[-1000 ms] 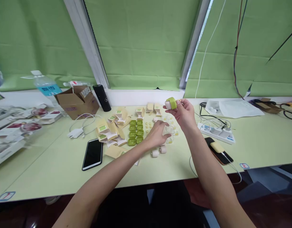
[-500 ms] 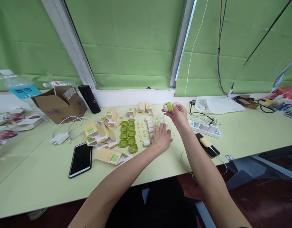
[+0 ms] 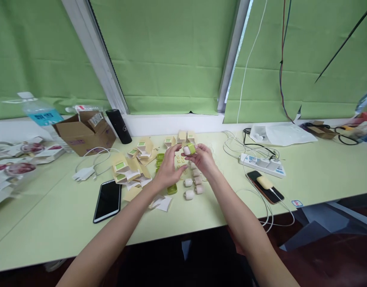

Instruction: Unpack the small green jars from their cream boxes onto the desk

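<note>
My right hand [image 3: 203, 160] pinches a small pale pink-and-white cylindrical piece with a green band [image 3: 190, 149] around it. Close to its left side is my left hand [image 3: 169, 170], with thumb and fingers apart and nothing visibly in it. Below the hands, several pale pink and white cylindrical pieces [image 3: 189, 195] lie on the table. Small green square trays [image 3: 172, 189] are partly hidden under my left hand. Tiny yellow parts [image 3: 179, 158] show between the two hands. Opened cream paper boxes [image 3: 126, 169] with green labels lie to the left.
A phone [image 3: 108, 201] lies at the front left, near a white charger [image 3: 84, 173]. Behind are a cardboard box [image 3: 87, 135] and a black cylinder [image 3: 119, 125]. On the right are a white power strip [image 3: 262, 164], loose cables, and another phone [image 3: 271, 195] under a yellow device [image 3: 264, 182].
My right hand has brought the green-banded piece left and slightly down. The left hand has lifted off the pieces on the table and moved left beside it. The view has shifted slightly.
</note>
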Available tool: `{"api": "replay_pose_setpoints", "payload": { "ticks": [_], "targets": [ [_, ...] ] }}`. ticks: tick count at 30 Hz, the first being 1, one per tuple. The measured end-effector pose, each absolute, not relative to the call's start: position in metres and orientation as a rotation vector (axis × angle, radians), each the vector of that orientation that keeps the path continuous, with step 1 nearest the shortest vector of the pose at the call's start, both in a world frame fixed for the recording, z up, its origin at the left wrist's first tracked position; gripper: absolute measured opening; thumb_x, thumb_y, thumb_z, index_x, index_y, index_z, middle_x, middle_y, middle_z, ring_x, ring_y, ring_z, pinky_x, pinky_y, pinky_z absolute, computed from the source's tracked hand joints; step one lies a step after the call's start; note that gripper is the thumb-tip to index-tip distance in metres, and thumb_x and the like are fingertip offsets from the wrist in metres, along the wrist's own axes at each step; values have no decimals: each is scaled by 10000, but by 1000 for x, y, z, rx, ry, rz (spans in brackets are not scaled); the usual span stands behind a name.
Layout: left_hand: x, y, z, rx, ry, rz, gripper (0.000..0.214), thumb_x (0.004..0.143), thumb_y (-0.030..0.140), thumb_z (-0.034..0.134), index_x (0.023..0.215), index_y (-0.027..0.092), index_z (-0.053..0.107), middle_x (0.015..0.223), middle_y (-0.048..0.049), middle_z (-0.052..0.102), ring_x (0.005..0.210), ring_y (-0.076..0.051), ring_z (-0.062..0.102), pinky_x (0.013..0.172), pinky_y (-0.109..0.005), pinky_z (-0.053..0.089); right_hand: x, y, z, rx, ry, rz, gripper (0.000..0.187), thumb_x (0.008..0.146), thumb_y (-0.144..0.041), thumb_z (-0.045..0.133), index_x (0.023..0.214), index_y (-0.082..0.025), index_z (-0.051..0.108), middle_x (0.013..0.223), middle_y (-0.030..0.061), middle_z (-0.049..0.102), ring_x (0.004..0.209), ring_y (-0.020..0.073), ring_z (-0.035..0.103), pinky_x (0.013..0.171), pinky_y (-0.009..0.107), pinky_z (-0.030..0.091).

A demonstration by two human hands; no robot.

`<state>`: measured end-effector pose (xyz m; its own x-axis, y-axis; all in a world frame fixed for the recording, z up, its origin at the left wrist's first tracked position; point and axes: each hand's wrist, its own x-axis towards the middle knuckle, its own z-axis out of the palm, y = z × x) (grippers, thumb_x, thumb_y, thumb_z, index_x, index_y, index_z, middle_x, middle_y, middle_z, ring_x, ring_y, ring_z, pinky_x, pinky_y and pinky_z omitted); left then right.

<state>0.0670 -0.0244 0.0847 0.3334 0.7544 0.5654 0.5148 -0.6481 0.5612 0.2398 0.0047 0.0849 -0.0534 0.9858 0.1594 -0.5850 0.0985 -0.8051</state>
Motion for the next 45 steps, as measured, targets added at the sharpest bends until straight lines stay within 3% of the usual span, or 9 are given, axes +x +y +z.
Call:
{"api": "replay_pose_setpoints", "payload": {
  "ticks": [7, 12, 16, 21, 27, 31, 34, 38, 45],
  "targets": [
    [27, -21, 76, 2163, 1244, 1202, 549, 902, 322, 608, 1438, 232, 532, 1438, -93, 626, 1346, -282, 585, 1170, -475, 454, 177, 3, 64, -550, -765, 1698, 267, 748, -284, 794, 824, -218, 547, 685, 1, 728, 651, 214, 763, 444, 231, 559],
    [23, -24, 80, 2139, 1250, 1233, 499, 883, 279, 628, 1380, 248, 595, 1390, -74, 657, 1310, -264, 607, 1147, -454, 476, 175, -1, 59, -587, -837, 1682, 295, 746, -362, 810, 824, -214, 566, 718, 13, 720, 634, 192, 736, 524, 270, 605],
    [21, -25, 83, 2114, 1311, 1304, 447, 869, 325, 690, 1307, 259, 626, 1304, -69, 676, 1227, -259, 634, 1111, -458, 498, 183, -11, 67, -730, -989, 1241, 322, 825, -507, 752, 891, -230, 600, 892, 23, 726, 715, 165, 716, 616, 301, 637],
    [22, -26, 73, 2070, 1442, 1392, 405, 848, 278, 702, 1242, 238, 616, 1218, -72, 680, 1058, -233, 673, 964, -409, 570, 181, -32, 75, -830, -1407, 713, 247, 842, -374, 741, 1035, -250, 649, 1087, 63, 703, 982, 218, 698, 736, 329, 636],
    [25, -37, 67, 2072, 1538, 1375, 408, 782, 112, 622, 1175, 222, 605, 1162, -72, 689, 1017, -226, 684, 934, -413, 591, 166, -41, 65, -937, -1427, 583, 289, 793, -303, 765, 1053, -248, 650, 1039, 65, 716, 963, 241, 700, 798, 404, 658],
    [23, -45, 73, 2076, 1316, 1281, 546, 856, 193, 610, 1392, 239, 516, 1270, -98, 666, 1027, -220, 698, 910, -400, 618, 176, -34, 57, -911, -1496, 437, 232, 865, -300, 706, 1090, -255, 673, 1065, 75, 745, 963, 245, 713, 863, 444, 650],
    [21, -47, 74, 2090, 1224, 1226, 595, 933, 253, 557, 1512, 230, 419, 1235, -104, 692, 1009, -212, 720, 924, -392, 620, 184, -30, 51, -843, -1621, 223, 278, 927, -267, 633, 1203, -256, 666, 1164, 109, 743, 1090, 277, 708, 958, 500, 626],
    [21, -46, 72, 2225, 1323, 1211, 475, 1013, 358, 478, 1461, 200, 502, 1338, -132, 684, 1078, -246, 719, 975, -423, 599, 185, -32, 43, -792, -1773, 50, 371, 988, -207, 512, 1335, -252, 636, 1289, 142, 707, 1244, 288, 660, 1082, 532, 569],
    [20, -44, 66, 2392, 1364, 1194, 442, 1054, 335, 379, 1440, 202, 549, 1375, -121, 687, 1229, -263, 681, 1063, -451, 557, 184, -35, 41, -815, -1830, -37, 389, 1014, -213, 471, 1372, -232, 623, 1311, 165, 682, 1248, 288, 654, 1070, 502, 583]
  ]
}}
